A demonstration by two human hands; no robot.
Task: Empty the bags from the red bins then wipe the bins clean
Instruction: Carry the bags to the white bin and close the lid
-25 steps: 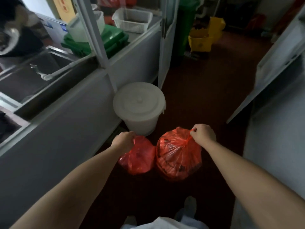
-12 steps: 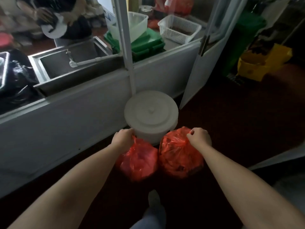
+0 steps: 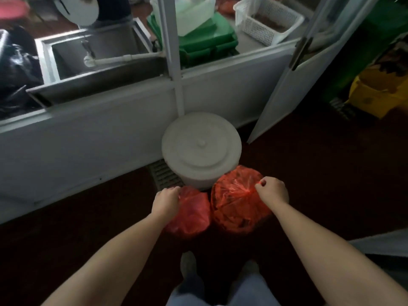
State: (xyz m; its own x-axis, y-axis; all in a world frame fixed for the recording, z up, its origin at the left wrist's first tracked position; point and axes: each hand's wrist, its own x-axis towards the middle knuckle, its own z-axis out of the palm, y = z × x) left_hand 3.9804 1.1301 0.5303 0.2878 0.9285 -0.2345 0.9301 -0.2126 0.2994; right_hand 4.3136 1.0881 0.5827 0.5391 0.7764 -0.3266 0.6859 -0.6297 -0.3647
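A: Start with the left hand point(image 3: 166, 200).

B: Fingers curled under, clenched round the gathered top of a smaller, darker red plastic bag point(image 3: 192, 215), full and rounded.

A: And the right hand point(image 3: 272, 192)?

B: Clenched as well, pinching the twisted neck of a larger, brighter orange-red translucent plastic bag point(image 3: 236, 204), stuffed, with dark printing on its side.

A: Where to place the two bags?

B: Low in front, between the forearms, side by side and touching, just on the near side of a round white plastic bucket with a flat lid point(image 3: 201, 149). Hard to tell whether hanging free or resting on the dark red floor point(image 3: 320, 173).

A: Anything around the bucket?

B: Standing against a low white partition point(image 3: 88, 146), beside a pale slotted floor grate point(image 3: 163, 175). Behind the partition, a stainless steel sink point(image 3: 99, 47) crossed by a white plastic pipe point(image 3: 119, 59). To its right, a stack of flat green plastic lids point(image 3: 212, 40) under a translucent white tub point(image 3: 194, 16), then a white perforated plastic basket point(image 3: 267, 21).

A: Further right?

B: An open white door point(image 3: 293, 89), then a yellow mop bucket point(image 3: 373, 93) on the floor, well apart from the bags. Far left, a crumpled black plastic bag point(image 3: 15, 74). At the bottom edge, two pale shoes point(image 3: 187, 261) below blue trousers point(image 3: 220, 292).
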